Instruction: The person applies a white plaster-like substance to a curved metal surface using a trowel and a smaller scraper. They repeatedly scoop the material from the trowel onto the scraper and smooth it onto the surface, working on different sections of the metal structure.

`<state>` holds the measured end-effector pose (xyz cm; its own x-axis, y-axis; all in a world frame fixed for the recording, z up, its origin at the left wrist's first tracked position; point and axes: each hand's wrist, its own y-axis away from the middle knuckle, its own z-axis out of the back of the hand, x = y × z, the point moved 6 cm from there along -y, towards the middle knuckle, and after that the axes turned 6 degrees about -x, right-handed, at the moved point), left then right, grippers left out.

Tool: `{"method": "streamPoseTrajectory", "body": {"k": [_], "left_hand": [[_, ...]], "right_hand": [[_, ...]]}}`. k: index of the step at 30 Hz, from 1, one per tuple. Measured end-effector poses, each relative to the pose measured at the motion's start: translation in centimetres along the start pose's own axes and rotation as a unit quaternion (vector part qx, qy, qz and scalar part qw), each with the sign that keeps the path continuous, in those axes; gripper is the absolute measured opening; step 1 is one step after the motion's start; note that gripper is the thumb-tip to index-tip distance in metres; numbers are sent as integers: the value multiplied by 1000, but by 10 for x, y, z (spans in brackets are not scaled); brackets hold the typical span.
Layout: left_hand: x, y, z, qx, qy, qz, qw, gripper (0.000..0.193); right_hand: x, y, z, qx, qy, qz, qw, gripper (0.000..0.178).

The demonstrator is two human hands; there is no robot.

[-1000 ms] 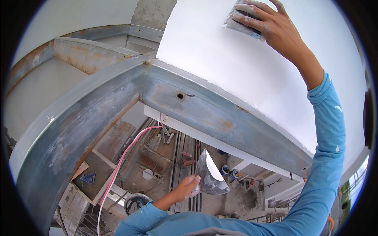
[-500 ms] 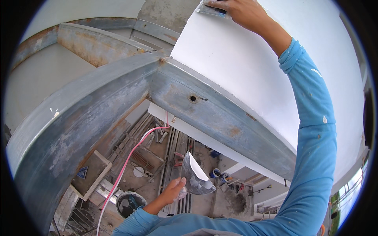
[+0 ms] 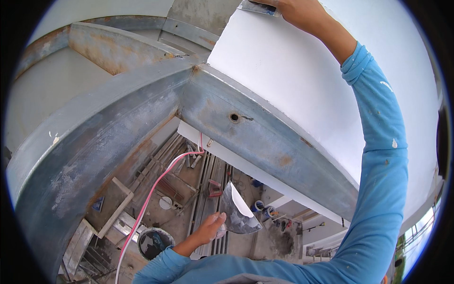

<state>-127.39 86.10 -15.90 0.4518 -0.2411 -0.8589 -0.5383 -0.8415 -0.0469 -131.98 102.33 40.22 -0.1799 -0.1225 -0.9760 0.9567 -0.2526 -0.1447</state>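
Observation:
My right hand [image 3: 291, 10], raised at the upper edge, grips a putty knife [image 3: 257, 8]. Its wide blade lies against the white wall surface [image 3: 283, 85], near that wall's left edge. Low in the middle, my left hand [image 3: 211, 228] is closed round the handle of a second, broader putty knife [image 3: 239, 220]. White putty [image 3: 241, 202] coats one straight edge of this grey blade, which is held up away from the wall. Part of the right hand is cut off by the frame's top.
Grey, rust-stained steel beams [image 3: 274, 137] meet at a corner in front of me. A pink and white cable [image 3: 153, 189] hangs past them. Far below are a dark bucket [image 3: 155, 244], long metal bars [image 3: 208, 189], paint pails [image 3: 268, 211] and a wooden frame [image 3: 116, 215].
My right hand and its putty knife have shifted slightly right and up along the white surface. The left hand with its putty knife stays almost where it was.

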Motion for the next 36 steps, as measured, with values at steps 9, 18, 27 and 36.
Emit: {"method": "streamPoseTrajectory", "body": {"k": [9, 18, 27, 36], "left_hand": [[-22, -5, -17, 14, 31, 2, 999, 40], [17, -28, -46, 72, 41, 61, 995, 40], [15, -37, -78, 83, -23, 50, 995, 42], [3, -24, -65, 102, 50, 79, 990, 40]], "right_hand": [[-1, 52, 17, -3, -30, -15, 999, 43], [0, 159, 50, 96, 0, -32, 995, 45], [-13, 312, 70, 160, 101, -111, 976, 68], [-14, 358, 130, 191, 113, -176, 959, 74]]}}
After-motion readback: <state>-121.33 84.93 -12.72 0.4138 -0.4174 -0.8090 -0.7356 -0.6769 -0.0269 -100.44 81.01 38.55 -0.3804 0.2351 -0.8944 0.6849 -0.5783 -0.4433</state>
